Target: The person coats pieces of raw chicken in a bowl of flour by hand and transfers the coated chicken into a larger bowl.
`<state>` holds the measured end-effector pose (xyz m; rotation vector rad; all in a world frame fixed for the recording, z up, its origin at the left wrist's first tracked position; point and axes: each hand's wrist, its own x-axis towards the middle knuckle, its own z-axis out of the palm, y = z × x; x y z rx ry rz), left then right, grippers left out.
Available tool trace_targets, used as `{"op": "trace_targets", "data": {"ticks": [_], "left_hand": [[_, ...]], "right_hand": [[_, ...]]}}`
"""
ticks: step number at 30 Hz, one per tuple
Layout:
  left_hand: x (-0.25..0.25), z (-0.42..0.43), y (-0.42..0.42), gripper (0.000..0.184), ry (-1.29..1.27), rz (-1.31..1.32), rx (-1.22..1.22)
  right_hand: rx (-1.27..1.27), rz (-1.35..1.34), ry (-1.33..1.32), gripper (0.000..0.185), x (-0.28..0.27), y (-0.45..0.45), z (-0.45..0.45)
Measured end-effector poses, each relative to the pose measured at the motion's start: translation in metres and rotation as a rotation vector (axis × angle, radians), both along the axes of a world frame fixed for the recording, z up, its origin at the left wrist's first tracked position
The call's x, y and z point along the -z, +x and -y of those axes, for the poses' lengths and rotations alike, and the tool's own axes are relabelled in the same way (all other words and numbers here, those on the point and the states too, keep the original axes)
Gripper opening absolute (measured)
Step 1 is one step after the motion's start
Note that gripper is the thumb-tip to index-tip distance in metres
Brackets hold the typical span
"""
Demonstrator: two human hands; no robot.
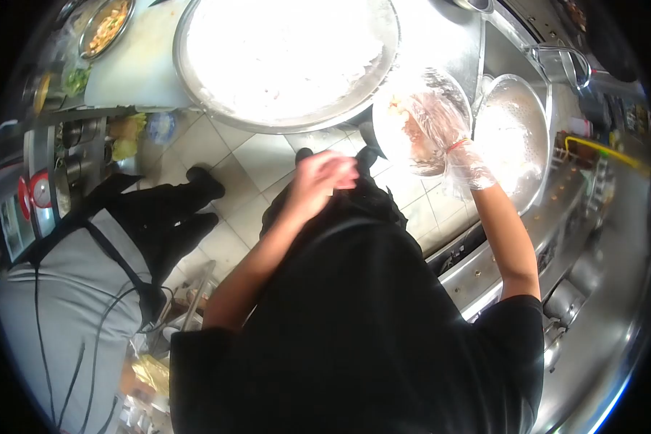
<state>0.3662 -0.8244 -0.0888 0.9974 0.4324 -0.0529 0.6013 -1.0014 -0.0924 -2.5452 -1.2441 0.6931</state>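
Observation:
My right hand wears a clear plastic glove with a red band at the wrist. It reaches into a metal bowl and touches pale pinkish, meat-like food. Its fingers look stretched out under the crinkled plastic, though glare blurs them. Bare and held in front of my body, my left hand is near no food. Its fingers are bent and smeared by motion, and I cannot make out anything in them. Just beyond it is a wide metal basin of white powder-like stuff, washed out by bright light.
Right of the bowl stands a metal colander-like basin. A steel counter runs down the right side. At the far left, a bowl of chopped food sits near a pale cutting board. Another person in grey stands at my left on the tiled floor.

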Motion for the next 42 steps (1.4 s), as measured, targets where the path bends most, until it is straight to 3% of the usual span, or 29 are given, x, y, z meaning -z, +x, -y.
{"op": "trace_targets", "data": {"ticks": [1, 3, 8, 11, 13, 15, 17, 18, 20, 21, 22, 24, 28, 30, 31, 33, 35, 38, 41, 42], "left_hand": [[-0.01, 0.009, 0.018, 0.014, -0.026, -0.001, 0.092], [-0.006, 0.034, 0.045, 0.015, 0.043, 0.011, 0.05], [-0.003, 0.044, 0.055, 0.009, 0.134, 0.008, -0.033], [-0.007, 0.037, 0.058, 0.009, 0.151, 0.025, 0.026], [-0.006, 0.036, 0.06, 0.007, 0.106, 0.045, 0.048], [-0.006, 0.036, 0.061, 0.007, 0.075, 0.032, 0.02], [-0.009, 0.034, 0.062, 0.008, 0.086, 0.016, 0.061], [-0.01, 0.034, 0.062, 0.008, 0.091, 0.0, 0.075], [-0.011, 0.031, 0.061, 0.007, 0.098, -0.018, 0.074], [-0.011, 0.03, 0.061, 0.007, 0.105, -0.016, 0.077], [-0.01, 0.03, 0.061, 0.007, 0.11, -0.015, 0.077], [-0.006, 0.03, 0.061, 0.007, 0.103, 0.0, 0.059], [-0.006, 0.032, 0.06, 0.008, 0.08, 0.052, 0.028], [-0.001, 0.031, 0.059, 0.008, 0.091, 0.04, 0.041], [0.0, 0.031, 0.06, 0.008, 0.098, 0.033, 0.055], [-0.005, 0.031, 0.062, 0.008, 0.11, 0.026, 0.05], [-0.005, 0.03, 0.063, 0.012, 0.052, 0.014, 0.025], [-0.006, 0.031, 0.063, 0.013, 0.047, 0.004, 0.025], [-0.008, 0.032, 0.063, 0.013, 0.066, -0.021, 0.002], [-0.007, 0.032, 0.062, 0.013, 0.056, -0.027, -0.008]], "right_hand": [[-0.053, 0.139, -0.172, 0.033, -0.008, -0.003, -0.004], [-0.075, 0.186, -0.073, 0.03, 0.024, -0.006, 0.008], [-0.125, 0.053, -0.026, 0.029, -0.001, -0.026, -0.005], [-0.111, -0.093, 0.06, 0.028, 0.02, -0.021, 0.002], [-0.042, -0.284, 0.273, 0.029, 0.084, -0.012, 0.022], [0.025, -0.468, 0.485, 0.03, 0.096, -0.009, 0.027], [0.558, -1.168, 0.327, 0.028, 0.073, -0.012, 0.011], [0.557, -1.164, 0.332, 0.028, 0.068, -0.011, 0.017], [-0.258, -0.107, 0.472, 0.027, 0.063, -0.003, 0.042], [-0.27, -0.11, 0.472, 0.027, 0.062, 0.003, 0.05], [-0.033, -0.38, 0.472, 0.03, 0.06, 0.01, 0.057], [0.364, -0.404, 0.106, 0.04, -0.052, -0.012, 0.011], [0.194, -0.201, 0.261, 0.04, -0.085, -0.026, -0.003], [0.134, 0.104, 0.28, 0.04, -0.072, -0.025, -0.008], [0.135, 0.108, 0.287, 0.04, -0.055, -0.022, -0.01], [-0.195, 0.012, -0.126, 0.032, -0.017, -0.019, -0.017], [-0.204, 0.019, 0.12, 0.028, -0.017, -0.039, -0.021], [-0.155, 0.114, 0.049, 0.023, -0.015, -0.046, -0.018], [-0.299, 0.144, 0.051, 0.023, -0.03, -0.032, -0.017], [-0.192, 0.203, -0.056, 0.024, -0.036, -0.023, -0.018]]}}
